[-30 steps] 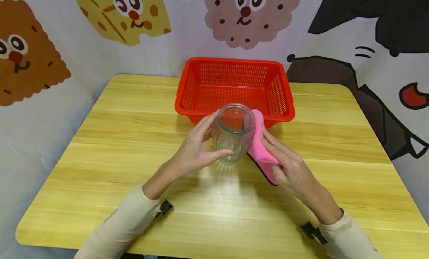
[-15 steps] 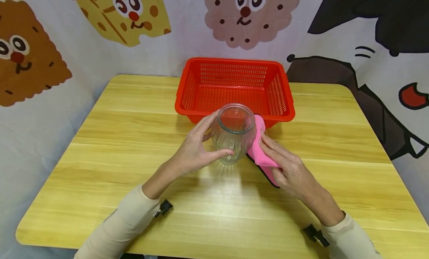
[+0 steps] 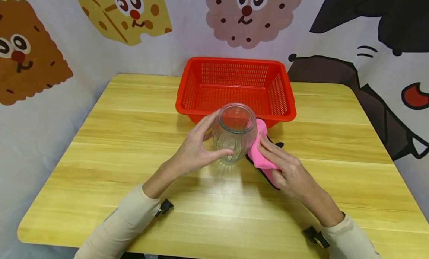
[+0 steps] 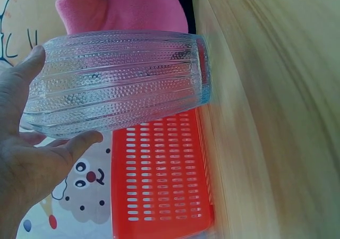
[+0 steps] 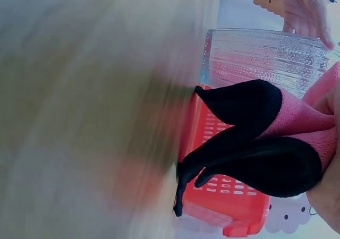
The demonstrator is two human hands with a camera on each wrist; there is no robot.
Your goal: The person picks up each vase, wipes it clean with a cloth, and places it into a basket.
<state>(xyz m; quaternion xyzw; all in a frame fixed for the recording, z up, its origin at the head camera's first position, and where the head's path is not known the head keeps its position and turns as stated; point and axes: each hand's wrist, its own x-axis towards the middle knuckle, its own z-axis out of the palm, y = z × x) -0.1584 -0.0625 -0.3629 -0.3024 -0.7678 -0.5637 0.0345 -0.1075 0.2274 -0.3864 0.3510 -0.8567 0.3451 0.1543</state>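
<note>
A clear glass jar (image 3: 234, 141) with a ribbed, bumpy wall stands upright on the table, its round mouth uncovered. My left hand (image 3: 197, 149) grips it from the left, the thumb on the near side and the fingers round the far side. In my right hand (image 3: 291, 171) is a bunched pink cloth (image 3: 263, 158), held against the jar's right side. The right wrist view shows the cloth's black side (image 5: 244, 109) hanging in folds near the tabletop. Ribs and dots of the jar (image 4: 122, 82) fill the middle of the left wrist view.
Just behind the jar, a red plastic basket (image 3: 231, 112) with slotted walls sits on the wooden table (image 3: 134, 125). A cartoon-printed curtain (image 3: 187, 32) hangs behind and beside the table.
My right hand and the cloth have slid slightly towards me down the jar's right side. A black corner of the cloth now shows beyond the fingers. The left hand and jar stay put.
</note>
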